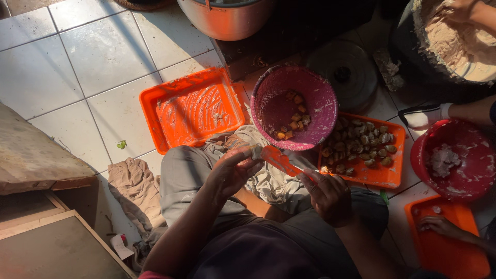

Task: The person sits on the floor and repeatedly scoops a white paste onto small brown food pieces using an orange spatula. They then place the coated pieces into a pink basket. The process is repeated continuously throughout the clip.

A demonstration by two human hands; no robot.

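The left hand (235,168) fingers pinch a small grey dough-like lump (256,151), the right hand (325,194) grips an orange-handled knife (281,161); the blade, just beside the fingertips, could cut them.

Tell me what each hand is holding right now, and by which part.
Left hand pinches a small pale lump at its fingertips. Right hand holds an orange knife by its near end; the exact grip there cannot be told.

Open white floor tiles (77,57) lie to the left, beyond the smeared orange tray (194,108); straight ahead the pink basket (294,106) blocks the way, touching the filled orange tray (382,175) on its right; a red bowl (457,160) and another person's hand (439,226) crowd the right side; a wooden board (31,155) closes the near left.
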